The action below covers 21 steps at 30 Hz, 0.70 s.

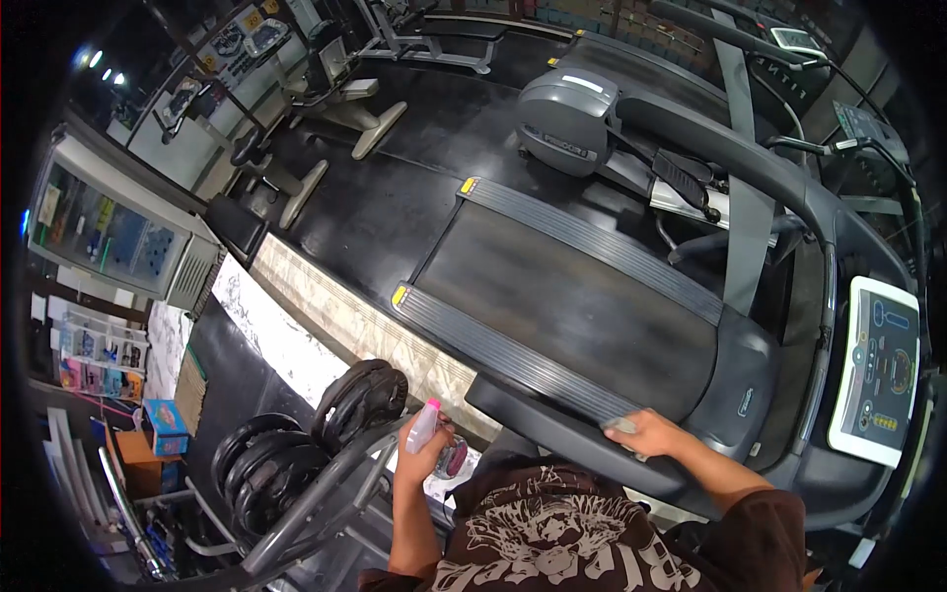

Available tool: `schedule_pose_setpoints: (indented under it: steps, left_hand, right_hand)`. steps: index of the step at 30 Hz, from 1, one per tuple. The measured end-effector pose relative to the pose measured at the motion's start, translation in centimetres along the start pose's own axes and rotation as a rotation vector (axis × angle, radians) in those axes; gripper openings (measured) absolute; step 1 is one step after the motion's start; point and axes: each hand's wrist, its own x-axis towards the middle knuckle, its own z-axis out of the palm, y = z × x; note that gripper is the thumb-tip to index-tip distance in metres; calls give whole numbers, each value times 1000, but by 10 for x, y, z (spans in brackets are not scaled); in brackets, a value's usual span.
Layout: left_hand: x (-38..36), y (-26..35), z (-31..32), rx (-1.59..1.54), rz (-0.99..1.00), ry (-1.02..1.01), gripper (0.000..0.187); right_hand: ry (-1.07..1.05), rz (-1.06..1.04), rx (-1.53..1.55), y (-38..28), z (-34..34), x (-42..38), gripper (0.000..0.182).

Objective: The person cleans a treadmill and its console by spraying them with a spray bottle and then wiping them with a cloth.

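Note:
My left hand (426, 456) is wrapped round a spray bottle (423, 426) with a whitish head and a pink nozzle. Dark pinkish liquid shows in its body below my fingers. Pressed to the near side rail of a treadmill (552, 296), my right hand (653, 434) grips a small pale cloth (621, 426); most of the cloth is hidden under the fingers. The treadmill's ribbed grey rail (513, 345) runs leftward from that hand to a yellow-marked end cap.
A white-framed console (876, 370) rises at the right. Black weight plates (266, 469) hang on a rack beside my left arm. Beyond the treadmill stands an elliptical machine (567, 118). A glass-door fridge (113, 222) and exercise bikes (340, 109) are at the left and back.

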Motion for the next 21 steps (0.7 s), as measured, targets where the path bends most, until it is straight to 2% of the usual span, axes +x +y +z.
schedule_pose_setpoints:
  steps: [2,4,6,8,10,12,16,20,21]
  left_hand:
    - [-7,3,-4,-1,-8,10,18]
    - [-17,5,-11,1,-8,35,17]
    - [-30,3,-17,1,-5,71,16]
    - [-42,0,-23,-27,5,105,15]
    - [-52,-3,-26,-48,14,145,16]
    - [-56,-8,-29,-36,28,136,16]
    - [-56,-14,-29,-69,24,105,16]
    - [-46,-13,-29,-66,23,81,18]
    - [-42,-14,-31,-54,27,72,18]
  right_hand:
    - [89,-201,-134,2,19,40,38]
    - [117,-206,5,-25,34,78,38]
    - [52,-139,-67,-63,41,118,45]
    - [54,-282,52,-95,54,161,52]
    - [105,-389,36,-125,69,212,53]
    - [166,-390,-67,-157,75,233,54]
    - [92,-396,-119,-166,70,216,59]
    - [199,-497,-14,-97,59,148,58]
    - [244,-450,-62,-89,51,109,56]
